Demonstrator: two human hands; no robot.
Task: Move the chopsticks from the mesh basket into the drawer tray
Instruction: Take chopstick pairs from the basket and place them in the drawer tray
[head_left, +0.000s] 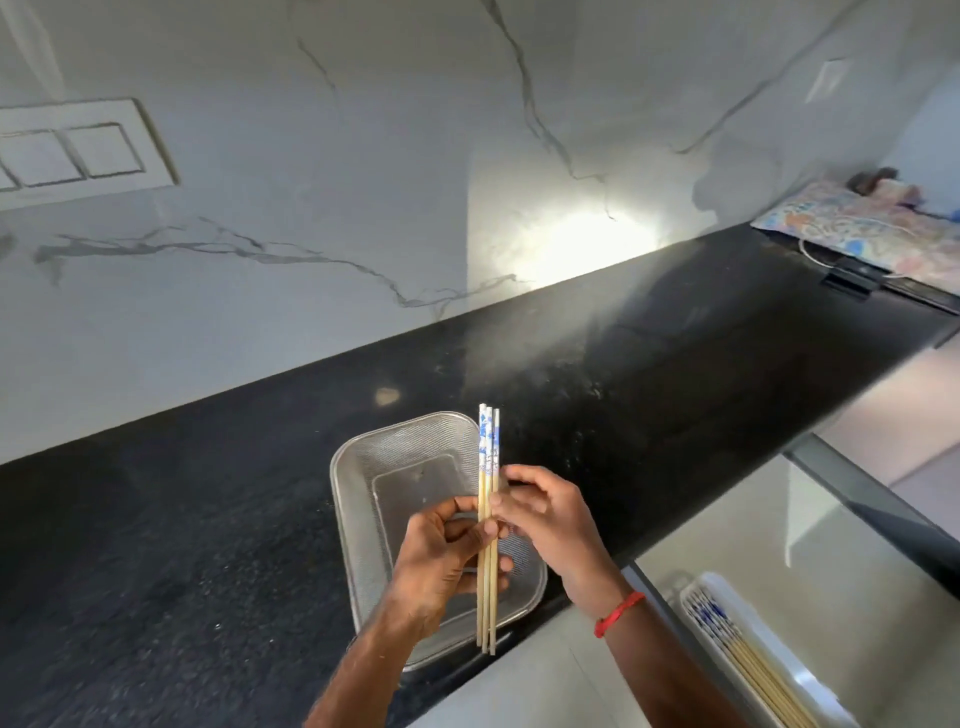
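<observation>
Chopsticks (487, 525), bundle over basket (363, 467) at counter's front edge: left hand (441, 561) and right hand (545, 514) pinching; even tips before tray (810, 680)

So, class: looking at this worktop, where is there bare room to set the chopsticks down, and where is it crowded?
The black counter is bare left of the mesh basket and from the basket right toward the patterned cloth. It is crowded over the basket, where the left hand and right hand hold the chopsticks. The drawer tray already holds chopsticks.
</observation>
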